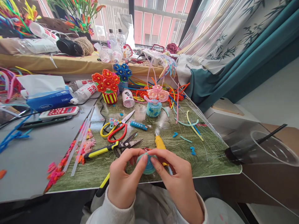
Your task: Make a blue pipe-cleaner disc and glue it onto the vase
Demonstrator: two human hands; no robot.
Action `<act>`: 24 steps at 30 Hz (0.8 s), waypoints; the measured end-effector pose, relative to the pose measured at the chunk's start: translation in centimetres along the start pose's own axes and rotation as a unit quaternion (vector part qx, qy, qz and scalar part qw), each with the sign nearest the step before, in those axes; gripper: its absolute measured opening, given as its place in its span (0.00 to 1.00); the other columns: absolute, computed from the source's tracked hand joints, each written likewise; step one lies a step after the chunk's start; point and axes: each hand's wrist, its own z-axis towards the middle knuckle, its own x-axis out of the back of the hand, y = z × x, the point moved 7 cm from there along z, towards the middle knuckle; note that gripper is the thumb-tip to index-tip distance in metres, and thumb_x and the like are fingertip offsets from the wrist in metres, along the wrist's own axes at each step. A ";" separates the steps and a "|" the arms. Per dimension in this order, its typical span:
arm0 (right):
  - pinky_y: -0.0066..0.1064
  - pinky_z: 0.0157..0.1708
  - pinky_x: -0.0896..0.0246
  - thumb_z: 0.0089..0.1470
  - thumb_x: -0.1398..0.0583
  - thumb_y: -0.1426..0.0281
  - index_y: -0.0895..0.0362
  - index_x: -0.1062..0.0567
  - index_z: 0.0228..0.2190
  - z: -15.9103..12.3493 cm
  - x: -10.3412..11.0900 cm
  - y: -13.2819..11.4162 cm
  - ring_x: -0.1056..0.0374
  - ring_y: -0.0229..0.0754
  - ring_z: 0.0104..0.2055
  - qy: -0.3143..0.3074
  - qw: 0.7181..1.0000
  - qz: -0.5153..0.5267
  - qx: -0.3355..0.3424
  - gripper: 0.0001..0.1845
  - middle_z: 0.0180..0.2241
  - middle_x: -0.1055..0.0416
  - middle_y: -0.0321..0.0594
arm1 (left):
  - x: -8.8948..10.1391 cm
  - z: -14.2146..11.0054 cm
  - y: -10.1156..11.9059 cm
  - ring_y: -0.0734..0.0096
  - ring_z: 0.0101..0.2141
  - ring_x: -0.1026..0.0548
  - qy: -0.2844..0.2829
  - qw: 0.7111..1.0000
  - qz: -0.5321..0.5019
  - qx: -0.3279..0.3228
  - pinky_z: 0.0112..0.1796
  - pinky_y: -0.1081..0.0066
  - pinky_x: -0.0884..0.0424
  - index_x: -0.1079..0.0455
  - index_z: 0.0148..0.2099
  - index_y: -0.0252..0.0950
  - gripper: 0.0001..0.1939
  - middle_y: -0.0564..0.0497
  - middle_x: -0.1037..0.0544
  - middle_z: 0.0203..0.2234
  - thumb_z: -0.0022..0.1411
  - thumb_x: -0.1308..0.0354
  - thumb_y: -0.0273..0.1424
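Observation:
Between both hands, at the table's front edge, is a small round blue and teal fuzzy piece (149,168) that looks wound from pipe cleaner. My left hand (127,177) pinches its left side with thumb and fingers. From the right, my right hand (176,174) grips the same piece, the two thumbs nearly meeting on top. Fingers hide part of it. Just beyond them lie a yellow glue gun (160,142) and yellow-and-black pliers (116,147). Farther off stands a teal-wrapped pot (153,109) with pink pipe-cleaner flowers (157,92).
Red-and-yellow-handled scissors (116,129) and a blue lighter (138,125) lie mid-table. A striped pot (109,97) holds orange flowers. Clear glue sticks (80,146) lie at left. A plastic cup with a black straw (263,147) is at far right. Tissues (48,96) sit at back left.

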 end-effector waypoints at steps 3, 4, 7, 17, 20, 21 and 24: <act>0.27 0.38 0.30 0.58 0.40 0.72 0.51 0.21 0.38 -0.1 0.0 -0.1 0.25 0.39 0.35 -0.001 1.000 0.001 0.007 0.08 0.36 0.20 0.37 | -0.1 -0.1 -0.1 0.71 0.28 0.31 0.006 1.000 -0.010 0.005 0.32 0.73 0.35 0.24 0.32 0.39 0.05 0.55 0.23 0.26 0.54 0.37 0.34; 0.27 0.38 0.30 0.58 0.40 0.73 0.51 0.21 0.38 -0.1 0.0 -0.2 0.25 0.39 0.36 0.001 1.000 0.003 0.010 0.08 0.37 0.20 0.37 | -0.1 -0.2 -0.2 0.71 0.28 0.31 0.010 1.000 -0.011 0.006 0.32 0.73 0.35 0.24 0.32 0.39 0.05 0.54 0.23 0.26 0.54 0.37 0.34; 0.28 0.40 0.30 0.58 0.40 0.74 0.50 0.20 0.39 0.0 0.1 -0.4 0.24 0.40 0.38 0.009 1.000 0.007 0.024 0.10 0.37 0.20 0.37 | -0.2 -0.3 -0.3 0.72 0.27 0.31 0.020 1.000 -0.009 0.004 0.31 0.73 0.35 0.24 0.32 0.38 0.05 0.54 0.23 0.26 0.54 0.37 0.34; 0.24 0.35 0.29 0.56 0.37 0.69 0.50 0.20 0.39 -0.2 0.1 1.3 0.24 0.38 0.35 0.020 0.995 0.069 -0.063 0.08 0.37 0.20 0.36 | 0.2 -0.2 -0.5 0.72 0.27 0.29 0.018 0.999 -0.007 0.039 0.29 0.73 0.35 0.24 0.32 0.38 0.07 0.54 0.21 0.26 0.53 0.36 0.36; 0.22 0.33 0.30 0.55 0.36 0.70 0.51 0.20 0.37 -0.1 0.0 1.1 0.26 0.36 0.33 0.017 0.997 0.051 -0.048 0.06 0.35 0.20 0.34 | 0.4 -0.2 -0.3 0.74 0.24 0.32 0.025 0.999 -0.001 0.031 0.28 0.74 0.36 0.23 0.31 0.39 0.05 0.56 0.23 0.23 0.51 0.35 0.35; 0.22 0.33 0.31 0.55 0.37 0.71 0.51 0.20 0.36 -0.1 -0.1 1.0 0.26 0.35 0.32 0.017 0.998 0.045 -0.041 0.06 0.34 0.21 0.34 | 0.4 -0.1 -0.2 0.74 0.24 0.33 0.028 0.999 0.001 0.027 0.27 0.74 0.37 0.23 0.30 0.39 0.05 0.56 0.24 0.22 0.51 0.35 0.34; 0.24 0.34 0.30 0.56 0.37 0.72 0.51 0.20 0.36 0.0 -0.2 0.9 0.26 0.37 0.33 0.017 0.999 0.035 -0.025 0.07 0.34 0.20 0.35 | 0.4 -0.1 -0.2 0.74 0.23 0.33 0.027 0.999 0.006 0.022 0.27 0.73 0.36 0.23 0.30 0.39 0.05 0.55 0.24 0.21 0.51 0.34 0.34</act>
